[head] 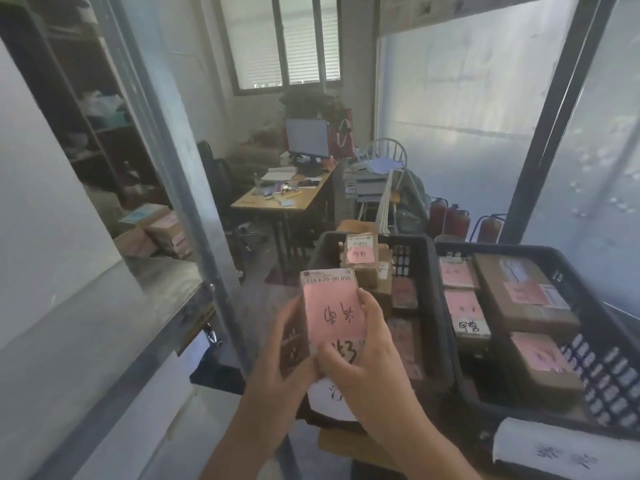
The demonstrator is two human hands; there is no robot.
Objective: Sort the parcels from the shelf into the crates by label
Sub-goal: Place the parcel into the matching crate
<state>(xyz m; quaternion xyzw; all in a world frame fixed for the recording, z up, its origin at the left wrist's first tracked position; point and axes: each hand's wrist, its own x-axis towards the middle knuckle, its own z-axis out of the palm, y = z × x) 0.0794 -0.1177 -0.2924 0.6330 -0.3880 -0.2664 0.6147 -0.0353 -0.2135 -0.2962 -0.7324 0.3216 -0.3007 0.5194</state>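
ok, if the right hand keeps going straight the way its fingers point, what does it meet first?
The right hand points up and away, gripping the small pink-labelled cardboard parcel with the left hand. Going straight on, it would probably first meet the near black plastic crate and its upright brown parcel; depth unclear.

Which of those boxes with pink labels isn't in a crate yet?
The small parcel held up in front of the camera by both hands, left hand and right hand. All the other pink-labelled parcels already lie inside the two black crates.
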